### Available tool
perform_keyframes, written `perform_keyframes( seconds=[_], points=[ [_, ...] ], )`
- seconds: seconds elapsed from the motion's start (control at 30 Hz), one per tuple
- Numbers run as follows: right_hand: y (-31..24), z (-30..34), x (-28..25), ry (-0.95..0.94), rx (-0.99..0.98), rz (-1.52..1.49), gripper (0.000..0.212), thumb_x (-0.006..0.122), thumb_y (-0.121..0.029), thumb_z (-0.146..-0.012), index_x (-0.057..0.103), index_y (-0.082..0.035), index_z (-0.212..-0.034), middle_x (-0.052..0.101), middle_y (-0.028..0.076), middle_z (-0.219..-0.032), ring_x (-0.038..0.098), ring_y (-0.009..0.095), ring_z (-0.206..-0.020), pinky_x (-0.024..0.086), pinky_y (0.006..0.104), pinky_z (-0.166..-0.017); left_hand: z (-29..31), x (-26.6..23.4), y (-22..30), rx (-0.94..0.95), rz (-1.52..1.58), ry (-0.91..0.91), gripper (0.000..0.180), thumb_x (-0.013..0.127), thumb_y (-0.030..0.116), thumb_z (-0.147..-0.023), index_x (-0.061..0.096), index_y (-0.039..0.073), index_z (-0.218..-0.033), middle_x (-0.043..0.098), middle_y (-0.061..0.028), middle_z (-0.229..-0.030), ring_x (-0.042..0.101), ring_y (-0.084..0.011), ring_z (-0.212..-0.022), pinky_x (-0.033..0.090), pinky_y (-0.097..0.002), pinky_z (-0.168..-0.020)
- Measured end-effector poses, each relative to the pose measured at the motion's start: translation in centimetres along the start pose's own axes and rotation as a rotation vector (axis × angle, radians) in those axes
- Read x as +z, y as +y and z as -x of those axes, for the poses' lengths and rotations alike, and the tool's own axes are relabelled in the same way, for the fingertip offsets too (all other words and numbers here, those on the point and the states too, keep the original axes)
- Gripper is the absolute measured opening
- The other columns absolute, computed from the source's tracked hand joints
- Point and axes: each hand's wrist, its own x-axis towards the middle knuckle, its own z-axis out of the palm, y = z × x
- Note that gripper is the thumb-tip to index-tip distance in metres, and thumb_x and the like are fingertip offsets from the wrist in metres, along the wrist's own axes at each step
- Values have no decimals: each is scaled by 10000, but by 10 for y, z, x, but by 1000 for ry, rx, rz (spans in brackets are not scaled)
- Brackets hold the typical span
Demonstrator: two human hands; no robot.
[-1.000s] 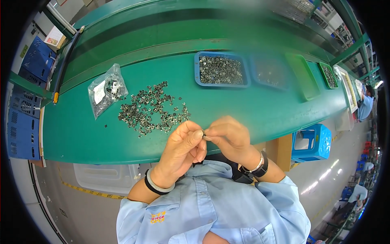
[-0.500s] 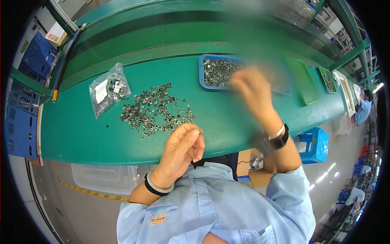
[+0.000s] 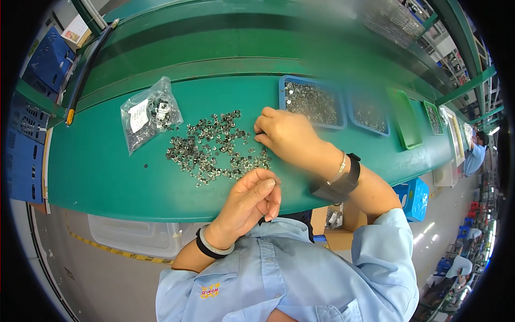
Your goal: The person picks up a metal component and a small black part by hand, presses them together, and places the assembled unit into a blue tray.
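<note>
Silvery metal, small and jumbled: the parts [image 3: 188,150] are met at the right fringe of their heap by the right hand [image 3: 289,137], its fingertips just beside the outermost bits. Thumb and forefinger are drawn close there, but whether a part is pinched cannot be told. Over the near edge of the workbench [image 3: 107,182], the left hand [image 3: 249,196] is held with thumb against forefinger, the other fingers curled; anything gripped between them is hidden from view.

Trouble could well come from size alone: with pieces so small and tangled, two might be picked up instead of one, or a neighbour flicked away by a brushing fingertip. A slack left pinch, so close to that near edge, could see a part lost to the floor.

Farther out, one stray part [image 3: 145,166] is left alone towards the left end. Behind it, a clear plastic bag [image 3: 153,115], part-filled, is set near the far left corner. Along the far edge, right of middle, more metal pieces are held in a blue tray [image 3: 282,94]; it could be knocked by a hasty right forearm.
</note>
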Motion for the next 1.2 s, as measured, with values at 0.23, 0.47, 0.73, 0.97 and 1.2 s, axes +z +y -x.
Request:
perform_keyframes(
  seconds=[0.23, 0.47, 0.73, 0.97, 1.2],
  points=[
    [-12, 28, -20, 83, -15, -263, 172, 690, -132, -747, 601, -60, -875, 578, 74, -846, 588, 280, -745, 481, 356, -636, 0, 5, 2, 30, -29, 74, 169, 471, 187, -964, 502, 36, -1033, 573, -86, -758, 518, -148, -532, 394, -269, -454],
    [-27, 75, -28, 226, -121, -247, 218, 727, -79, -698, 599, -73, -874, 595, 58, -838, 581, 253, -739, 475, 341, -636, -4, 20, 2, 39, -179, 106, 219, 497, 228, -960, 502, 21, -1033, 583, -71, -799, 533, -119, -580, 411, -240, -485],
    [-30, 95, -16, 329, -55, -331, 266, 738, -82, -689, 594, -88, -913, 600, 51, -863, 581, 244, -776, 469, 340, -648, -5, 23, -3, 21, -252, 123, 241, 508, 245, -955, 531, 13, -1014, 577, -57, -726, 518, -107, -550, 398, -221, -460],
    [-31, 101, -8, 434, -11, -371, 270, 734, -69, -691, 594, -88, -921, 595, 60, -877, 576, 257, -804, 463, 350, -670, -5, 22, -9, 3, -148, 77, 233, 513, 231, -953, 535, 10, -1021, 584, -59, -720, 521, -102, -533, 393, -212, -441],
    [-32, 101, -20, 388, -27, -212, 277, 728, -42, -690, 592, -84, -929, 595, 64, -884, 575, 259, -803, 464, 354, -672, -8, 33, -8, 81, -434, 215, 194, 513, 203, -947, 534, 15, -994, 599, -79, -757, 526, -111, -529, 388, -219, -435]
  ],
)
